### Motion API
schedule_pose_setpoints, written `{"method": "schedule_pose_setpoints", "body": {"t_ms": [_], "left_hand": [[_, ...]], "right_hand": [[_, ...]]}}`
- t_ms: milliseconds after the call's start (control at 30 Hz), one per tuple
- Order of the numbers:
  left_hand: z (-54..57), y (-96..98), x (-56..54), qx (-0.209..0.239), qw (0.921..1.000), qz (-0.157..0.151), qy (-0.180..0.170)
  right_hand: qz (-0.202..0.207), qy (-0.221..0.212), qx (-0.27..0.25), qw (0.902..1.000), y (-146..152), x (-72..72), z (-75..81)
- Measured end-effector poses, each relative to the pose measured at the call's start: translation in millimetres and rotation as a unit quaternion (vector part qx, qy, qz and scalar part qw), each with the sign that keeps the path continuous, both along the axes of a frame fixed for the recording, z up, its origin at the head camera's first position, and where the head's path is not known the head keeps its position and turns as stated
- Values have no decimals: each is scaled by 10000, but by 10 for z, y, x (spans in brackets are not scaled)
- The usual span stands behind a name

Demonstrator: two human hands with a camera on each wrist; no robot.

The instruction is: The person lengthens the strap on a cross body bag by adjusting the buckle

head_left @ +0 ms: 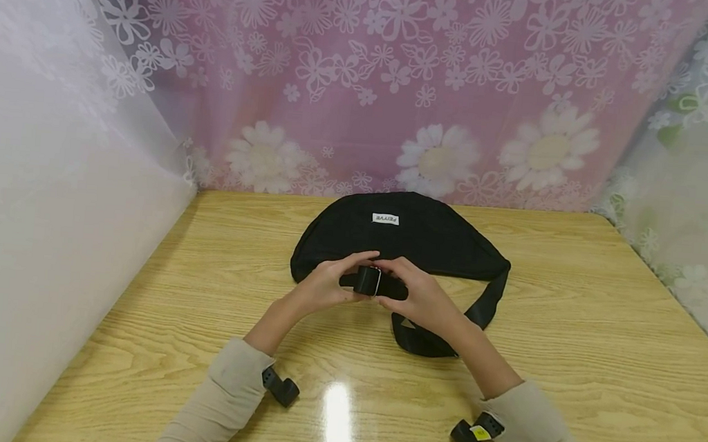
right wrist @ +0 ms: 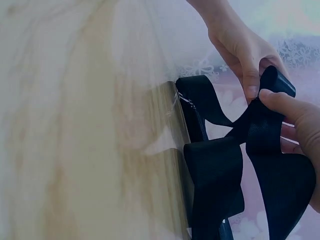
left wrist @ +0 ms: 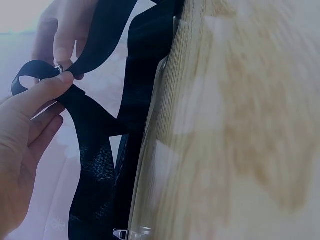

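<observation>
- Left of the black bag (head_left: 341, 230), bare tabletop (head_left: 185, 305) runs to the pale left curtain (head_left: 79, 227) — room for a hand to pass.
- Right of the strap (head_left: 492, 303), the wood is open as far as the right curtain (head_left: 702, 241).
- Between the forearms lies a gap, narrowed by the left wrist camera (head_left: 284, 390) and right wrist camera (head_left: 466, 434).
- At the back, the bag and pink backdrop (head_left: 336, 129) bar the way.
- Strap loops — pinched by left hand (head_left: 327, 281) and right hand (head_left: 423, 299) — obstruct the space before the bag.

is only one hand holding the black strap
No, in the head view the left hand and the right hand both pinch the black strap.
</observation>
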State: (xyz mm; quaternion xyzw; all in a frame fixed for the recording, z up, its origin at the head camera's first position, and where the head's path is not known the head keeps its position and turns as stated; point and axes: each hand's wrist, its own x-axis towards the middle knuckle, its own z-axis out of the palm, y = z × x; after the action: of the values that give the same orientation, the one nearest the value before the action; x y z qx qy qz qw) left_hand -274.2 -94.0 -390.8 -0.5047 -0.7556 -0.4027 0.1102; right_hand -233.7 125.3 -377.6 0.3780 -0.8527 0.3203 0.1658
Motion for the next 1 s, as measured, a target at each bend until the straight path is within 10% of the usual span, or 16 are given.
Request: {"method": "schedule_pose_setpoints", "body": {"t_ms": [567,767,1000], "left_hand": [[49,18,52,-427,9985,180,306],[68,-12,43,-541,9979,87,-350],[43,-135,-41,-705,9866,836,-1215]], "right_hand": [[94,1178,455,9919,7,5,4],[414,1266,211,9909,38,-16,-10],[773,713,-716,9919,101,-78,-54]]}}
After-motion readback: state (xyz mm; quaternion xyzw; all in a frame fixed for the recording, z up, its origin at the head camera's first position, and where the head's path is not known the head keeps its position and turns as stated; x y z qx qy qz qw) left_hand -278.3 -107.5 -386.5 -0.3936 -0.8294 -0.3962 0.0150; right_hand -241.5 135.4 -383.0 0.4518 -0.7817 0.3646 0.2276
